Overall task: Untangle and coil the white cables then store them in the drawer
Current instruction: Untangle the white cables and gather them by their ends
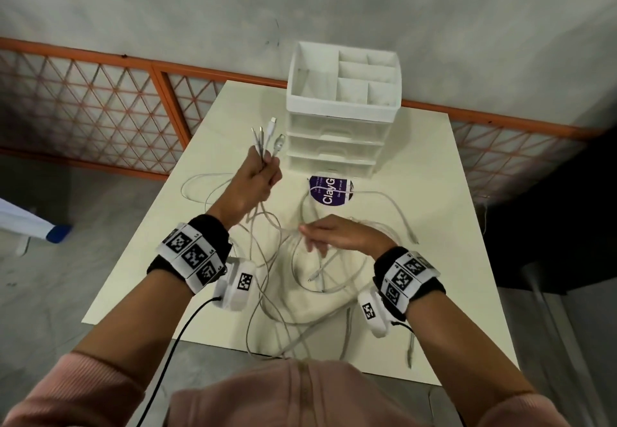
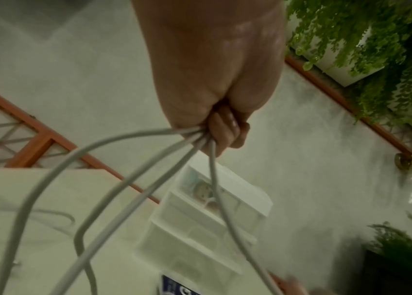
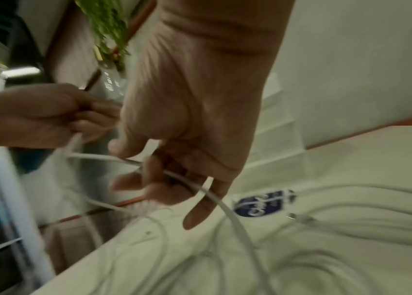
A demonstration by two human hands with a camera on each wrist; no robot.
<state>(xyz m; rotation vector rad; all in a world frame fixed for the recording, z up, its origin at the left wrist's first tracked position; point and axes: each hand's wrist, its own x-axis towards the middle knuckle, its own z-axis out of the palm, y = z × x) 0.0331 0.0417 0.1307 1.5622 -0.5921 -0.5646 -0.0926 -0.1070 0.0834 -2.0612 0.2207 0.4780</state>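
The left hand [image 1: 255,181] is fisted around a bundle of white cables [image 1: 267,259], and four plug ends [image 1: 267,137] stick up out of it toward the top of the frame, pointing at the drawer unit [image 1: 340,116] with its three closed drawers. The right hand [image 1: 337,236], lower center, has curled fingers [image 3: 154,179] hooked round one strand running left to right. The remaining cable sprawls in loose loops across the desk [image 1: 434,166], one crossing a single purple sticker [image 1: 329,191].
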